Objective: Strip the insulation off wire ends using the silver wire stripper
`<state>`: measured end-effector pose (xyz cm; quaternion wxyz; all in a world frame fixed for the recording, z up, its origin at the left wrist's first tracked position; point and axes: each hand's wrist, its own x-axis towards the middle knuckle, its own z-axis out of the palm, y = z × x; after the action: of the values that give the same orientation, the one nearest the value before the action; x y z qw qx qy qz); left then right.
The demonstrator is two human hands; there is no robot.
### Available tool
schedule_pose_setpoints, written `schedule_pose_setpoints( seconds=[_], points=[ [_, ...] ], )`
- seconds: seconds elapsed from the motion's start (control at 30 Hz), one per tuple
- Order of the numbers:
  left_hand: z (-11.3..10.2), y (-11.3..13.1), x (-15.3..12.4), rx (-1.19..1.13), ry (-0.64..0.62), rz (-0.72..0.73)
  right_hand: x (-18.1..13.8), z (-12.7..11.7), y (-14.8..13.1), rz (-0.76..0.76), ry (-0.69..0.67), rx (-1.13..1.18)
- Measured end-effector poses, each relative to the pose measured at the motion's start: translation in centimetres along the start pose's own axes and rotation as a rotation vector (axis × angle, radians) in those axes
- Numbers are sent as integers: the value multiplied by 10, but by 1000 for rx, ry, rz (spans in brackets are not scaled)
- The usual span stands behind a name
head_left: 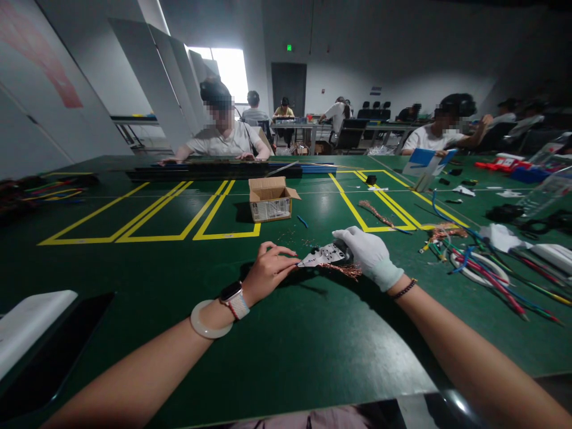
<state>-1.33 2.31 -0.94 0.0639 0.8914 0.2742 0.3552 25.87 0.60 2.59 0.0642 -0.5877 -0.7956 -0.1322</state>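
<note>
My gloved right hand grips a pair of wire strippers with a flat silver head, its jaws pointing left. The jaw tips meet the fingertips of my bare left hand, which pinches a thin wire; only a tiny bluish bit shows there. Below the stripper head, a bundle of bare copper strands fans out to the right, under my right hand. I cannot tell whether it joins the pinched wire. Ahead of my hands are a short blue piece of insulation and small scattered scraps.
An open cardboard box stands ahead, near yellow tape outlines. More copper strands lie beyond my right hand. Coloured cables crowd the right side. A dark tablet-like slab lies at left. A person sits opposite.
</note>
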Motion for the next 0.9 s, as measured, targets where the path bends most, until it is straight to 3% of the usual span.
schedule_pose_setpoints(
  seconds=[0.23, 0.5, 0.73, 0.9],
  points=[
    [2, -3, 4, -112, -122, -108, 0, 1, 5, 69, 38, -132],
    [1, 5, 6, -176, -137, -163, -2, 3, 9, 74, 135, -250],
    [0, 5, 8, -211, -131, -198, -1, 10, 6, 73, 294, -116],
    [1, 6, 8, -212, -161, -175, 0, 11, 12, 262, 380, 66]
  ],
)
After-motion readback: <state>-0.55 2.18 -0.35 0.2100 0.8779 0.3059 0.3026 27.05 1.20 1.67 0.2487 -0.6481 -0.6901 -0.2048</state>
